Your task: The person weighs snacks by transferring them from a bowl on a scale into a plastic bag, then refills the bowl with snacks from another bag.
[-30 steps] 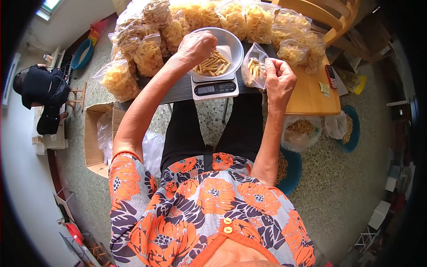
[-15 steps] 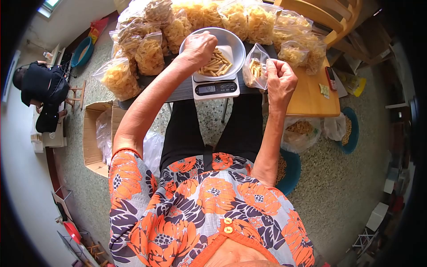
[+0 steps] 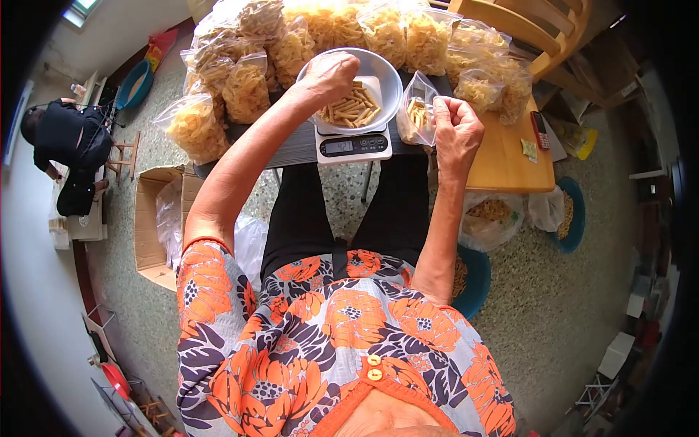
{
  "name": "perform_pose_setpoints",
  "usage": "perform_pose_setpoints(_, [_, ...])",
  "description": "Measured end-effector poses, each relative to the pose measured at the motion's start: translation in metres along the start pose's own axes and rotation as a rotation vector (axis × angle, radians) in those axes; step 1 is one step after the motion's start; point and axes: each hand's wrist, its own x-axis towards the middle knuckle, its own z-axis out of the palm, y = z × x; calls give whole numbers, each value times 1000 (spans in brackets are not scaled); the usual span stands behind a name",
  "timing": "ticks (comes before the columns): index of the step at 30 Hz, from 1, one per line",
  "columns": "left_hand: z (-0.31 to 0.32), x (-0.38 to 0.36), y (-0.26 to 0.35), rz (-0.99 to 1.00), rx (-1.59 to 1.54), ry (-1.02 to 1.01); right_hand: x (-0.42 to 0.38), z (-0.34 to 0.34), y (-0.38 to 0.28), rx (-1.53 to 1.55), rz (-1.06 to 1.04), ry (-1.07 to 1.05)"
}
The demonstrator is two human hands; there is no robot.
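Note:
My left hand (image 3: 331, 76) is above the left side of a white bowl (image 3: 392, 87), its fingers curled closed; whatever they hold is hidden. Short tan stick pieces (image 3: 352, 108) lie inside the bowl, towards the near right. Under the bowl is a white digital scale (image 3: 354, 148) with a lit display, its digits hard to read. To the right, my right hand (image 3: 458, 132) pinches the rim of a clear plastic bag (image 3: 413, 131). The bag stands upright with its mouth open and holds a few similar sticks.
Filled clear bags of yellowish dried strips (image 3: 247, 87) crowd the table's back and left. A red phone-like device (image 3: 541, 130) and small packet (image 3: 529, 150) lie right. A cardboard box (image 3: 156, 226) and teal basins (image 3: 475, 280) are on the floor. Another person (image 3: 73, 138) bends at far left.
My left hand has shifted slightly to the right and down over the bowl. The right hand has moved a little left, still gripping the bag. The person at far left has moved an arm.

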Motion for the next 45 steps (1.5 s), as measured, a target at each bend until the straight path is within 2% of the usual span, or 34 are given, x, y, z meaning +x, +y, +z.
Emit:
perform_pose_setpoints(4, [-2, 0, 2, -16, -4, -41, -1, 1, -1, 27, 17, -2])
perform_pose_setpoints(7, [-3, -4, 0, 19, -2, 35, 0, 0, 0, -17, 20, -5])
perform_pose_setpoints(10, [-11, -11, -1, -3, -166, 98, 0, 0, -2, -34, 26, 0])
perform_pose_setpoints(12, [-20, -16, -1, -292, -1294, -175, 0, 1, 1, -21, 22, -3])
perform_pose_setpoints(13, [-25, -21, 0, -337, -1626, -259, 1, 0, 2, -10, 21, -6])
perform_pose_setpoints(14, [-27, -23, 5, -331, -1624, -260, 1, 0, 4, -10, 17, -2])
perform_pose_setpoints(16, [-32, -32, 23, -450, -1856, -257, 0, 2, 2, -39, 9, -11])
perform_pose_setpoints(18, [-36, -34, 35, -474, -1845, -279, -2, 4, 1, -33, 28, -4])
perform_pose_setpoints(20, [-34, -31, 42, -367, -1826, -360, 0, 5, 6, -38, 18, -7])
perform_pose_setpoints(22, [-36, -27, 55, -343, -1781, -368, 0, 3, 5, -63, 14, -5])
perform_pose_setpoints(26, [-49, -27, 74, -142, -1355, -61, -1, 2, 1, -36, 33, 2])
perform_pose_setpoints(28, [-54, -23, 61, -127, -1178, 60, -2, 2, 0, -6, 56, -4])
perform_pose_setpoints(32, [-28, -9, 9, -23, -395, 200, -3, 1, -1, -4, 37, -4])
perform_pose_setpoints(35, [-15, -11, 3, -51, -177, 66, -1, 1, 2, -14, 24, 0])
perform_pose_setpoints(38, [4, -10, -4, 12, -51, 167, -2, 0, 2, -5, 10, 7])
perform_pose_setpoints(42, [9, -2, -1, -46, 97, 12, -1, 0, 4, 9, 7, 6])
perform_pose_setpoints(45, [8, -3, 0, -46, 95, -7, -1, 1, 1, 24, 13, 6])
